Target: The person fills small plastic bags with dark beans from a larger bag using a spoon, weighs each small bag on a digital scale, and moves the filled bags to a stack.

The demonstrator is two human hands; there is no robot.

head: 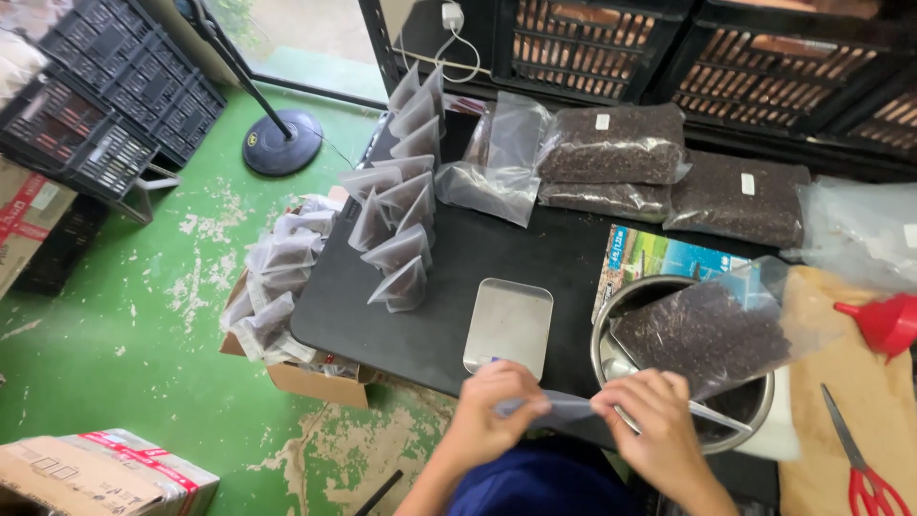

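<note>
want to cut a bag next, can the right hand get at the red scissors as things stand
Probably not at once: the right hand and left hand both pinch a small pouch. The scissors lie uncovered on brown paper to its right, so the path looks free once it lets go.

Left hand (497, 411) and right hand (654, 430) pinch a small clear plastic pouch (571, 410) between them, above black table (535, 258). Flat steel scale (509, 325) just beyond; round steel bowl (621, 368) beside right hand.

I saw the flat metal scale (508, 325) left of the round steel bowl (611, 358), with sealed clear plastic bags of dark grains (611, 143) behind both
</note>
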